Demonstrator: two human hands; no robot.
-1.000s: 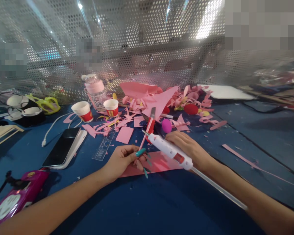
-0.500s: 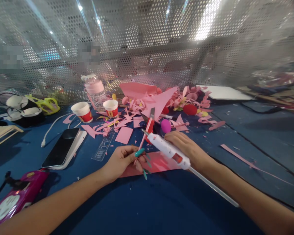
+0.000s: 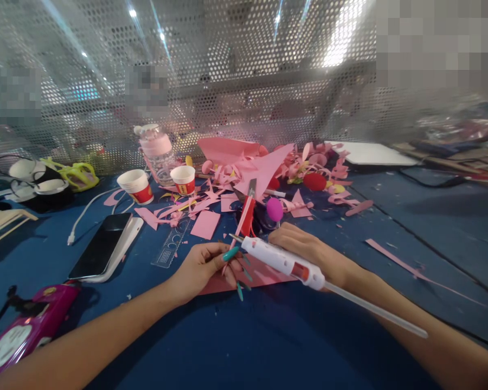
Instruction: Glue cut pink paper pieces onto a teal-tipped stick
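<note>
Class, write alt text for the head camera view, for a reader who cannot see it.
The right hand holds a white glue gun, nozzle aimed at a thin pink strip pinched in the left hand, above a pink sheet on a blue table littered with pink paper scraps.

White plastic glue gun (image 3: 282, 261) with a red label, clear glue stick (image 3: 374, 313) protruding from its rear, held nearly level, metal nozzle pointing left, touching a thin pink paper strip (image 3: 232, 248) above a flat pink paper sheet (image 3: 264, 273)
</note>
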